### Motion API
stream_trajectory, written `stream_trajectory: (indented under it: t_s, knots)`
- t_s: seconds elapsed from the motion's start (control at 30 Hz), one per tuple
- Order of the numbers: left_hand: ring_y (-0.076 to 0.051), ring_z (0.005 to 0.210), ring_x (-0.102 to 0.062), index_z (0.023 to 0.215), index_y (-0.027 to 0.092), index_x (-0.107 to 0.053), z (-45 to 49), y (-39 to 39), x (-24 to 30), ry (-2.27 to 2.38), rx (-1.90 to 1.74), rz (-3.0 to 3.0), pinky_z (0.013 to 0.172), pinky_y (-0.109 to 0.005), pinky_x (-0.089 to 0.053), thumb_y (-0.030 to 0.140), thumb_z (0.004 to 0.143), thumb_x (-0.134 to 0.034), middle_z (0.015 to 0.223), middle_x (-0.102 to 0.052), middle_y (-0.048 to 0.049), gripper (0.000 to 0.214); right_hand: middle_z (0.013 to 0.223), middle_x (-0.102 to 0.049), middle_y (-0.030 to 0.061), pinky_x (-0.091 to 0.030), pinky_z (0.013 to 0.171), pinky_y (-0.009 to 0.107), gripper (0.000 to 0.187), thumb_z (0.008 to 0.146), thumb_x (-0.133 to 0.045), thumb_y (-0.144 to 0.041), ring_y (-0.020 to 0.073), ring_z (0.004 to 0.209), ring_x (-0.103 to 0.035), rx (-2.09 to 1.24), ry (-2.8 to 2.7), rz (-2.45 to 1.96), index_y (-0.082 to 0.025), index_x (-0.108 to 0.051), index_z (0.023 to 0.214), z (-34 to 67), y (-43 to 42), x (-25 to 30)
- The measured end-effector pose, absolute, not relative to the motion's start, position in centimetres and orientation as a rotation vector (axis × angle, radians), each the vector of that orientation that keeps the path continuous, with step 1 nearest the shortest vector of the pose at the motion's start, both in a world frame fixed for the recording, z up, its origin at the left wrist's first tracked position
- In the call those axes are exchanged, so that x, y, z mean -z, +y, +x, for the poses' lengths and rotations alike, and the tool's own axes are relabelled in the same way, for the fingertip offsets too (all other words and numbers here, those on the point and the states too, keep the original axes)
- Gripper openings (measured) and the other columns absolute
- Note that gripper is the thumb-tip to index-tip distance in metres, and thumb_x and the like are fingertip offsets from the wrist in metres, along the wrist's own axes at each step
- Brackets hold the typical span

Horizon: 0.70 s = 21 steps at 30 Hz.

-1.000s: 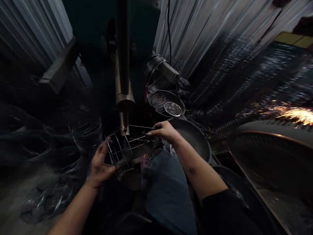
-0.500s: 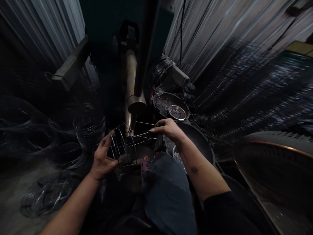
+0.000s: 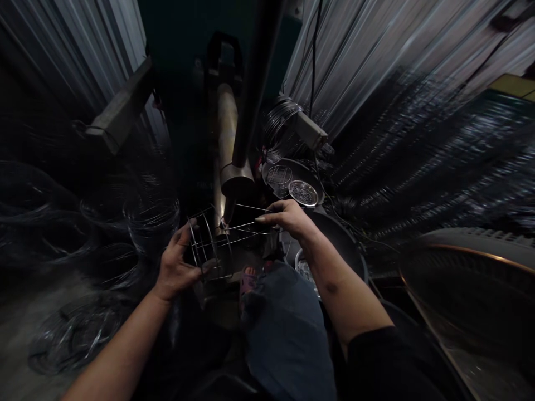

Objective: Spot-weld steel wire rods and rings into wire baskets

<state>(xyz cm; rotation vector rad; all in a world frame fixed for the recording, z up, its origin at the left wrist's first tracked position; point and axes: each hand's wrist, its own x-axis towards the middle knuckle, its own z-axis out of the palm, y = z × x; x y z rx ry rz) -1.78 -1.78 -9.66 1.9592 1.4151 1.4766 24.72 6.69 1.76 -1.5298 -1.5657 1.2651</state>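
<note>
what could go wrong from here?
1. Twist: the left hand grips the wire frame at one end, while the right hand appears to pinch a thin rod; uneven hold might skew it.
2. Pinch: both hands are close to the metal tip; a slip could bring fingers against it.
3. Foot: toes are bare in the sandal; dropped wire might scratch them.

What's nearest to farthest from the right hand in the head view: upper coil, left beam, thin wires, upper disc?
1. Thin wires: at the right hand
2. Upper disc: just beyond
3. Upper coil: farther up
4. Left beam: far left
</note>
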Motion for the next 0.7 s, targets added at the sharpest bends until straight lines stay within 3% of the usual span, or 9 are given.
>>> stream_trajectory:
  t_s: [0.53, 0.7]
  knots:
    - [-0.034, 0.123, -0.05, 0.142, 0.025, -0.041, -1.4, -0.7, 8.9, 1.406, -1.49, 1.892, 0.107, -0.054, -0.042, 0.041, 0.065, -0.081, 0.139, -0.048, -0.0097, 0.088, 0.053, -0.056, -0.0017, -0.036, 0.046, 0.023, 0.038, 0.049, -0.085, -0.043, 0.0111, 0.05, -0.049, -1.218, -1.626, -1.528, -0.013, -0.067, 0.065, 25.2, 8.3, -1.8]
    - [-0.031, 0.116, -0.056, 0.139, 0.02, -0.045, -1.2, -0.8, 9.2, 1.405, -1.479, 1.868, 0.102, -0.049, -0.049, 0.045, 0.066, -0.08, 0.137, -0.05, -0.012, 0.085, 0.055, -0.057, -0.0015, -0.038, 0.051, 0.024, 0.037, 0.05, -0.084, -0.043, 0.0126, 0.054, -0.052, -1.166, -1.66, -1.52, -0.013, -0.069, 0.066, 25.4, 8.6, -1.7]
